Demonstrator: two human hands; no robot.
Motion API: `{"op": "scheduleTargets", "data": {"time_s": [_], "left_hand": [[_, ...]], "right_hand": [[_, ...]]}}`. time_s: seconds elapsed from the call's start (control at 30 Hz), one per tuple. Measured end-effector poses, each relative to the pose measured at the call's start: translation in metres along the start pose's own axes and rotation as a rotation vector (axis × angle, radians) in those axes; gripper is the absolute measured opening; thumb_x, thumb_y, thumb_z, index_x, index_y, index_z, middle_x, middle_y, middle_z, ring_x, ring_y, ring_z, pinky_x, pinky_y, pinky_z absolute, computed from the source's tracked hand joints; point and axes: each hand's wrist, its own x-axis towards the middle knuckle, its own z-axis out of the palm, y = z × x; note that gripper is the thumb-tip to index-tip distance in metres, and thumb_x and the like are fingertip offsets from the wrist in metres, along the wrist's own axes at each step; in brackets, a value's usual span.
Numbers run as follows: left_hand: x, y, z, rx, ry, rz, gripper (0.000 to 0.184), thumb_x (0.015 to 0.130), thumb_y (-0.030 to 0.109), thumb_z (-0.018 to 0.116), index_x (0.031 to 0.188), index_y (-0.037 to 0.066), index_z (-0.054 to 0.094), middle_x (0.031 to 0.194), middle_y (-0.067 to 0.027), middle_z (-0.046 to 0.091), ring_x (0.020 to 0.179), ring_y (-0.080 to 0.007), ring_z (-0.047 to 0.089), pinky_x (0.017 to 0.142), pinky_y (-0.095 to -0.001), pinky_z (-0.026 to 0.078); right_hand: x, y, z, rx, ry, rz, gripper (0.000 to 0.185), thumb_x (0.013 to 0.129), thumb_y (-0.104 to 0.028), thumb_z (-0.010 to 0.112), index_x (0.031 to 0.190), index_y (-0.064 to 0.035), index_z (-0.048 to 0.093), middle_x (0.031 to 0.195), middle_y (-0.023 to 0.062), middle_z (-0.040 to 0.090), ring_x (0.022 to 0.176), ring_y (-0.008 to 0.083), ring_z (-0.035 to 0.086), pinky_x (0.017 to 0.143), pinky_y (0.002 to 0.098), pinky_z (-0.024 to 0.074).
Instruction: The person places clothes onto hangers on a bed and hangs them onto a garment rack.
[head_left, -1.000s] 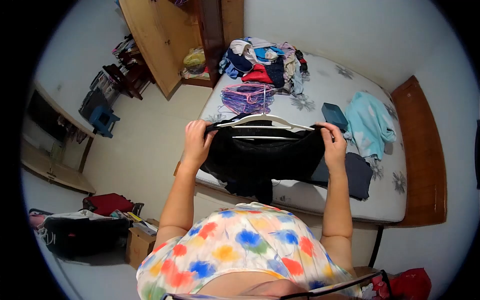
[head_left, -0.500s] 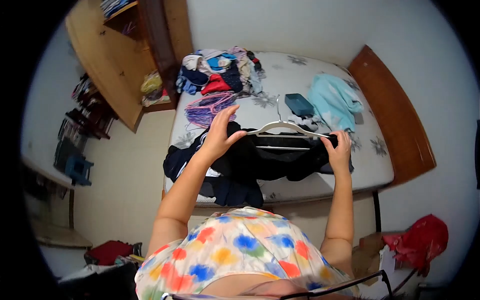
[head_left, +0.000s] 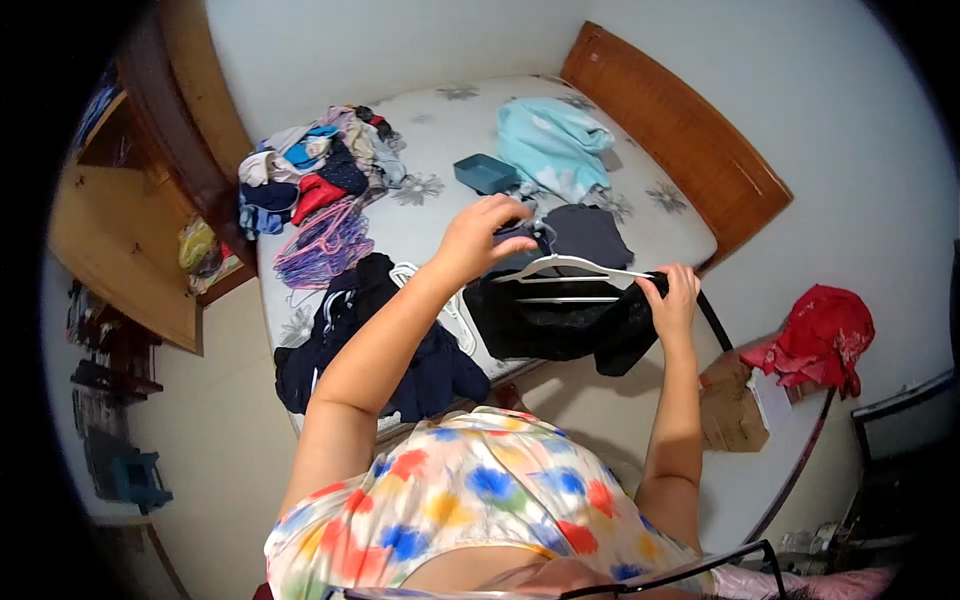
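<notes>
bedroom, flower-print mattress (head_left: 430, 140) with a wooden headboard (head_left: 680, 130) — clock directions taken from the white hanger (head_left: 555, 262). change: a second ago both hands gripped the black top (head_left: 540, 338) at its shoulders; now only the right hand (head_left: 676, 300) does, clamped on its shoulder at the hanger's 3 o'clock end. left hand (head_left: 478, 240) has let go, thumb and fingers apart by the hook, fingertips at 11 — can't tell if touching. reads as the right side carrying most of the hold. top hangs on the hanger over the mattress edge. containers: teal tray (head_left: 488, 181) at 11, contents unclear; wardrobe (head_left: 125, 245) at 9, yellow bag (head_left: 198, 246) low inside; cardboard box (head_left: 735, 412) past 4, contents unreadable.
</notes>
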Motion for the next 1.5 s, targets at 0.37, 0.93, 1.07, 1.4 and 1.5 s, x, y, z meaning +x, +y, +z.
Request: {"op": "scheduleTargets", "data": {"time_s": [0.37,0.93,1.07,1.4,1.5], "left_hand": [[-0.156,-0.13,0.163,-0.785,-0.406,-0.913,0.068,0.092,0.05,0.051,0.133,-0.003,0.044,0.128,-0.0134,0.053,0.12,-0.023,0.047,0.104,-0.0321,0.033],[-0.26,-0.215,0.305,-0.571,-0.265,-1.549,0.045,0.084,0.021,0.068,0.121,-0.001,0.054,0.105,-0.0166,0.065,0.097,-0.0233,0.062,0.09,-0.0327,0.045],[-0.225,-0.212,0.297,-0.476,-0.251,-1.632,0.035,0.085,0.016,0.065,0.114,-0.001,0.055,0.097,-0.0169,0.065,0.089,-0.0236,0.062,0.084,-0.0328,0.046],[-0.256,-0.209,0.299,-0.405,0.017,-1.762,0.025,0.086,0.003,0.059,0.111,0.001,0.055,0.103,-0.0098,0.064,0.096,-0.0181,0.061,0.088,-0.0302,0.047],[-0.249,-0.206,0.285,-0.33,0.079,-1.775,0.026,0.085,0.0,0.06,0.111,0.001,0.056,0.106,-0.0086,0.062,0.099,-0.0177,0.06,0.089,-0.0289,0.047]], "right_hand": [[0.019,0.122,0.031,0.136,-0.127,0.33,0.03,0.078,-0.026,0.072,0.087,-0.0012,0.058,0.086,0.0132,0.059,0.085,0.0315,0.056,0.078,0.0397,0.0423],[0.09,0.379,0.442,0.193,-0.694,0.595,0.057,0.08,-0.043,0.067,0.113,0.0023,0.058,0.114,0.0251,0.059,0.107,0.039,0.056,0.088,0.0406,0.044],[0.109,0.375,0.508,0.078,-0.884,0.615,0.072,0.082,-0.052,0.063,0.131,-0.0012,0.049,0.131,0.0221,0.051,0.123,0.0369,0.046,0.102,0.0446,0.0346],[0.094,0.351,0.593,-0.2,-0.959,0.736,0.054,0.083,-0.044,0.066,0.124,-0.0108,0.055,0.129,0.0099,0.052,0.12,0.0311,0.048,0.101,0.0493,0.0339],[0.102,0.329,0.585,-0.12,-0.852,0.731,0.043,0.082,-0.03,0.07,0.116,-0.0081,0.056,0.12,0.0101,0.053,0.114,0.0326,0.05,0.097,0.0469,0.0388]]}}
